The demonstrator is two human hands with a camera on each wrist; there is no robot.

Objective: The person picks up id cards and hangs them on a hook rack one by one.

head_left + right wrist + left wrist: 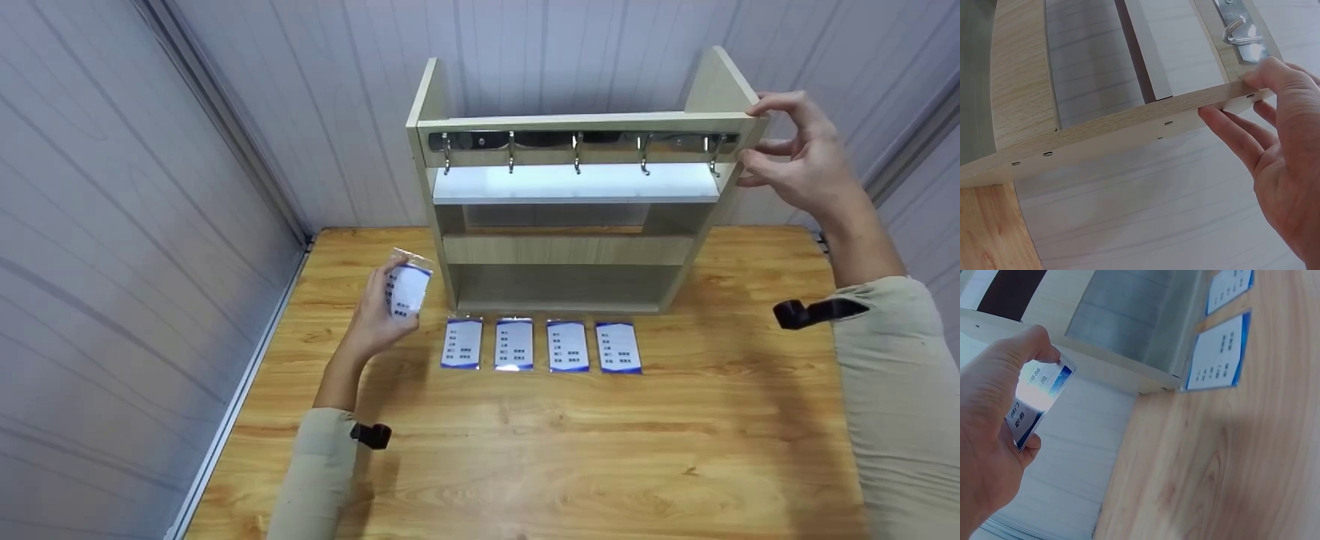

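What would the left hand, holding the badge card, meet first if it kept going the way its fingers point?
Probably the wooden rack's left side panel: the left hand with its badge card points up toward it, though depth is unclear.

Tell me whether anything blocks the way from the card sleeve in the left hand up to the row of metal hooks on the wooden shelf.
Nothing visible does. The left hand pinches the clear plastic card sleeve left of the light wooden shelf unit; the air up to the silver metal hooks is open.
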